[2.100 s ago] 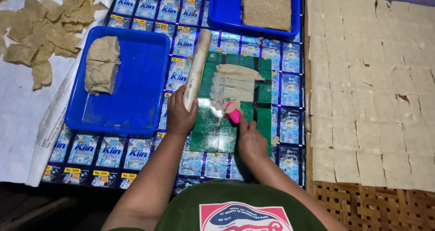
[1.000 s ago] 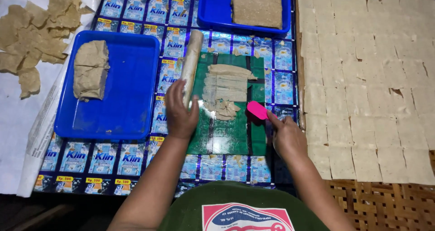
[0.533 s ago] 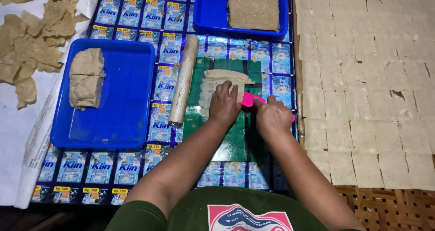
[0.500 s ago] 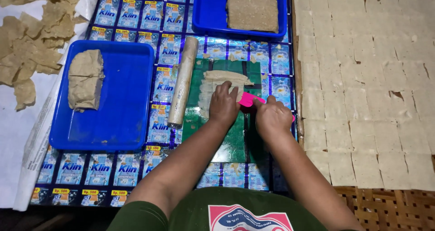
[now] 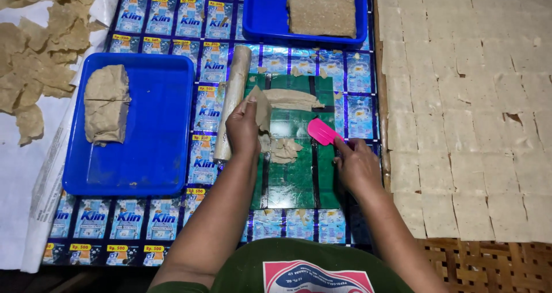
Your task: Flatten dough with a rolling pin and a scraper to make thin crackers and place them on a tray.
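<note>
Beige dough lies in thin pieces on a green cutting mat (image 5: 293, 178) set on the worktop (image 5: 172, 34), which is covered with glossy blue printed sachets. The left hand (image 5: 244, 126) pinches a thin dough sheet (image 5: 262, 106) and lifts one edge off the mat, just beside a flour-dusted rolling pin (image 5: 233, 100). The right hand (image 5: 357, 165) is closed around the handle of a pink scraper (image 5: 323, 132), whose blade rests on the mat. Crumpled dough trimmings (image 5: 283, 149) sit between the hands. A blue tray (image 5: 155, 149) to the left holds a dough block (image 5: 107, 103); cut dough squares (image 5: 471, 115) cover a woven rack to the right.
</note>
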